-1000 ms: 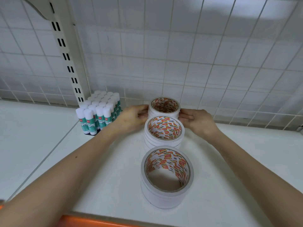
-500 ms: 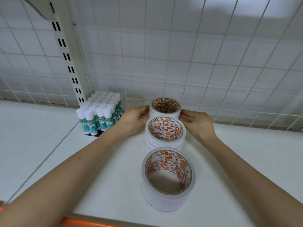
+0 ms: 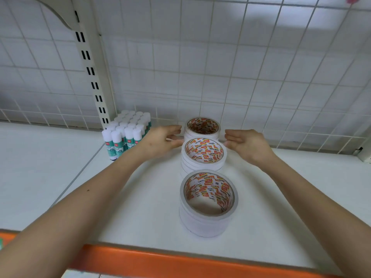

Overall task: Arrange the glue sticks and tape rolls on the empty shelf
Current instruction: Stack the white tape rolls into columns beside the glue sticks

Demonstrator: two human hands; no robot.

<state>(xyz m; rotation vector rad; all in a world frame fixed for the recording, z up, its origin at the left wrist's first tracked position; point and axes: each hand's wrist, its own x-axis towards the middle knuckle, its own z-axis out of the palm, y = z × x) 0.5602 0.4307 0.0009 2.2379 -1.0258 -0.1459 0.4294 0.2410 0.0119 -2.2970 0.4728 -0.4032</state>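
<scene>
An orange front lip (image 3: 180, 261) borders the white shelf (image 3: 130, 213), over which both forearms reach from the near corners. Three stacks of white tape rolls with red-and-orange printed cores stand in a single file running away from the viewer. The nearest tape stack (image 3: 208, 205) stands alone, well short of both hands. The middle tape stack (image 3: 203, 157) follows just behind it, its far rim lying between the two palms. The left hand (image 3: 162, 141) sits to the left of this file and the right hand (image 3: 248, 146) to the right, palms turned inward toward each other, fingers extended and loosely spread, gripping nothing. Their fingertips flank the far tape stack (image 3: 202, 128), which stands just behind the middle one; whether any fingertip touches a roll cannot be told, though a narrow gap shows on the right side. Beyond the left hand, a compact block of upright glue sticks (image 3: 128, 135) with white caps and teal labels stands at the foot of a slotted upright post (image 3: 90, 73). A white wire grid panel (image 3: 251, 63) closes the back of the shelf.
</scene>
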